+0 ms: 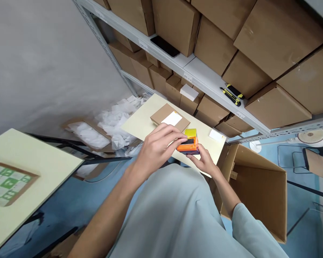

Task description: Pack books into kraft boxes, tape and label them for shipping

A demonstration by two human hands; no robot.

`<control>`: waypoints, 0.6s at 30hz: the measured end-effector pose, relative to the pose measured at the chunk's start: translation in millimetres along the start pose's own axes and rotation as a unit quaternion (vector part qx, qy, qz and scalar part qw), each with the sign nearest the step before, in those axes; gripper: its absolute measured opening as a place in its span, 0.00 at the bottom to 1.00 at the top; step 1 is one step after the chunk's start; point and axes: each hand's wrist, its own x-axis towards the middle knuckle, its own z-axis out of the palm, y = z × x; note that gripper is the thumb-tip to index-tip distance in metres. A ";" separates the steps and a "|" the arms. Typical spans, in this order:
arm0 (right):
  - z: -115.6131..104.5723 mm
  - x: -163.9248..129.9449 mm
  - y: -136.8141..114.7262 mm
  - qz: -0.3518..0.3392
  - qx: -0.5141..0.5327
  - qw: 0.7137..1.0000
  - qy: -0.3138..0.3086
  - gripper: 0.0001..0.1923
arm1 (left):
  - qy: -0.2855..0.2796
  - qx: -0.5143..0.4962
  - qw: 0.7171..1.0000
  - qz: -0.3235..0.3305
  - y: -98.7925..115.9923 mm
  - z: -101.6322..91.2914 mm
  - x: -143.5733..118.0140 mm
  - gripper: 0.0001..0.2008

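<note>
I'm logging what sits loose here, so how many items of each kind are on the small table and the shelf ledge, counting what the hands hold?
Flat cardboard parcel: 1
White card: 1
Orange-and-yellow device, held by left hand and right hand: 1
Black phone: 1
White block: 1
Yellow-black utility knives: 2
Total: 7

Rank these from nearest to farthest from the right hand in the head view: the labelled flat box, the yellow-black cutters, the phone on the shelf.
From the right hand:
1. Flat box, on the table just beyond the hands.
2. Cutters, on the shelf edge above the table.
3. Phone, farther along the same shelf, under the cartons.
</note>
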 end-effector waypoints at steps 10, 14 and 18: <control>-9.9 -46.1 40.4 0.068 -0.181 0.974 -0.120 0.19 | 0.148 -0.038 0.971 -0.184 -82.7 18.1 -79.3 0.10; 8.9 -53.0 91.0 0.133 -0.269 0.937 -0.177 0.22 | 0.189 -0.162 0.908 -0.338 -166.3 71.7 -142.2 0.11; 40.5 -38.6 142.4 0.190 -0.337 0.902 -0.192 0.24 | 0.188 -0.256 0.837 -0.446 -226.9 128.8 -180.6 0.09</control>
